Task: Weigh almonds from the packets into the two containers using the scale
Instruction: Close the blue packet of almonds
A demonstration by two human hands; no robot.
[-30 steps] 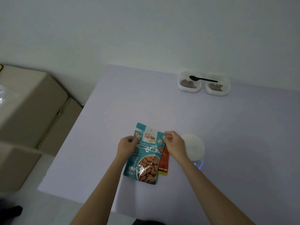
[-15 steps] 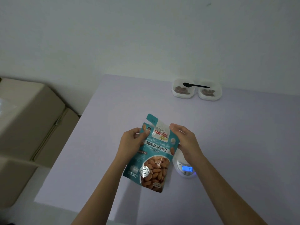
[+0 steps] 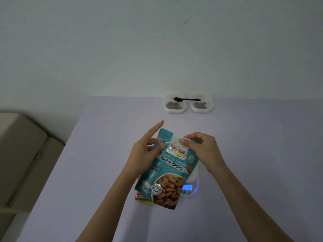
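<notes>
I hold a teal roasted almonds packet (image 3: 167, 170) upright over the table. My left hand (image 3: 145, 151) grips its upper left side with the thumb on the front and the index finger stretched out straight. At the packet's top right, my right hand (image 3: 201, 149) pinches the edge. A small white scale (image 3: 189, 186) with a lit blue display stands behind the packet's right side. A second packet (image 3: 141, 198), red and yellow, peeks out under the teal one. Two white containers, left (image 3: 174, 103) and right (image 3: 201, 104), hold a few almonds at the table's far edge.
A black spoon (image 3: 187, 99) lies across the rims of both containers. The pale purple table (image 3: 97, 154) meets a white wall at the back. Beige cardboard boxes (image 3: 21, 154) stand left of the table, below its level.
The packet rose and tilted more upright. My right hand moved to the top edge and pinches it; my left index finger straightened out. The view tipped upward.
</notes>
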